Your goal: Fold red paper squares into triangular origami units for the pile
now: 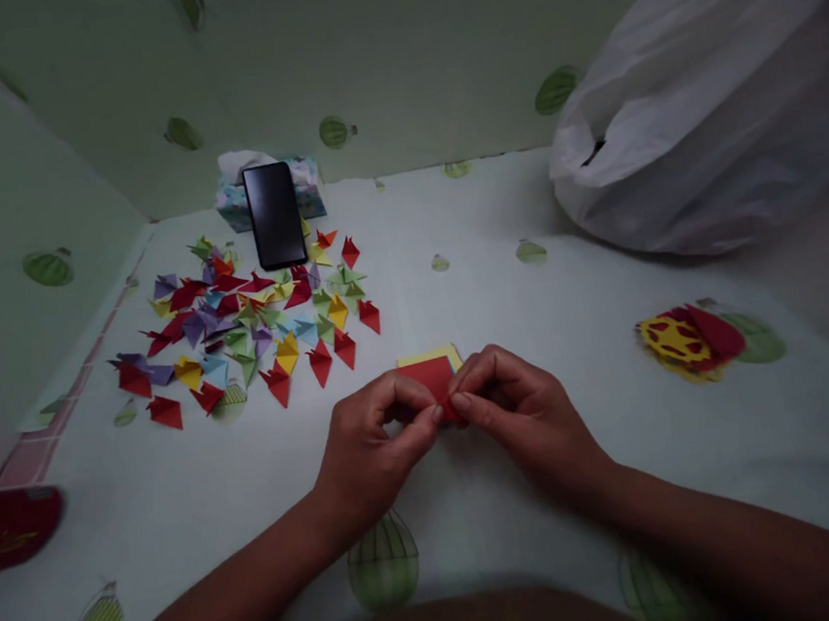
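Observation:
My left hand (366, 437) and my right hand (529, 417) meet in the middle, thumbs and forefingers pinched together. Between the fingertips is a small piece of red paper (448, 409), mostly covered, so its folds are hard to make out. Just behind it lie square paper sheets (426, 373), red on top with a yellow edge showing. Many small folded paper cranes (282, 372) in red, yellow, green, blue and purple are spread on the table to the left.
A black phone (274, 217) leans on a tissue box (310, 199) behind the cranes. At the right back bulges a white plastic bag (695, 135). Red and yellow cut-out pieces (680, 343) lie on the right; a dark red object (7, 527) is at the left edge.

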Demonstrator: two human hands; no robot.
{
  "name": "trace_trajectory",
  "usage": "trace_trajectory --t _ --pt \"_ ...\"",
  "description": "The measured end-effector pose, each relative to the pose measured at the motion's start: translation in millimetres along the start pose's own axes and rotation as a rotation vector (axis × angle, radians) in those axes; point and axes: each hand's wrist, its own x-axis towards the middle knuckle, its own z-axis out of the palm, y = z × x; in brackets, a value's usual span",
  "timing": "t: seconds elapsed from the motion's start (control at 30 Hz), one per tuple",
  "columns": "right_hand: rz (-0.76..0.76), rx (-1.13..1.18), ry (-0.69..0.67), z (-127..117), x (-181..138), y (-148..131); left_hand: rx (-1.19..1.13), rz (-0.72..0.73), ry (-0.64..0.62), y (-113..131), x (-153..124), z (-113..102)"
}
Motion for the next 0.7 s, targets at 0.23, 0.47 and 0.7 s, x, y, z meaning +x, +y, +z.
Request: trace_trajectory --t 0.23,0.47,0.7 --pt "0.031 0.001 0.002 0.5 -0.1 -2.9 -0.291 -0.242 -0.019 2.8 3.9 -0.9" --pt "0.001 -0.037 -0.004 0.5 -1.1 -1.6 -0.25 -0.231 -0.041 -0.5 5.3 -3.2" --pt "0.006 0.018 -0.072 1.2 -2.1 -1.9 -0.118 -0.253 -0.17 4.7 1.7 -4.5"
